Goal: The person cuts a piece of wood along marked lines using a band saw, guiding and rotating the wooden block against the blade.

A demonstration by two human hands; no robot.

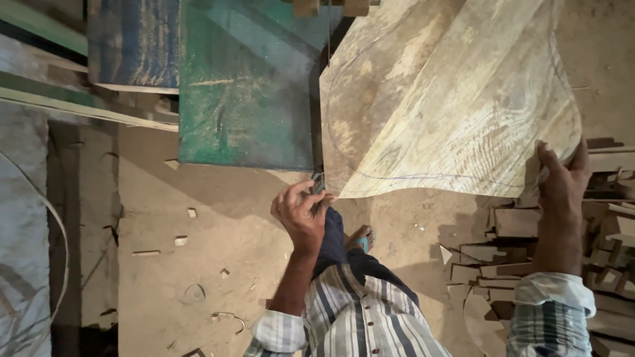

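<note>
Left hand (pixel 301 211) grip closed on board (pixel 450 99) corner, 6 o'clock | right hand (pixel 561 182) gripping its 4 o'clock edge | green tabletop (pixel 245 92) at 9 | offcuts (pixel 529 264) on floor, 4 o'clock

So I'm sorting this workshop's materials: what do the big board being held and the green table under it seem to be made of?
The board looks like raw, unfinished wood: pale, with visible grain and a drawn curved line. The green table seems to be painted metal, scuffed and dusty, though the paint leaves that open.

Woodworking shop, green saw table (pixel 245 99), thin blade (pixel 328 39), marked plank (pixel 450 99), sawdust floor (pixel 198 218), offcut pile (pixel 522 258), scattered chips (pixel 180 240)
</note>
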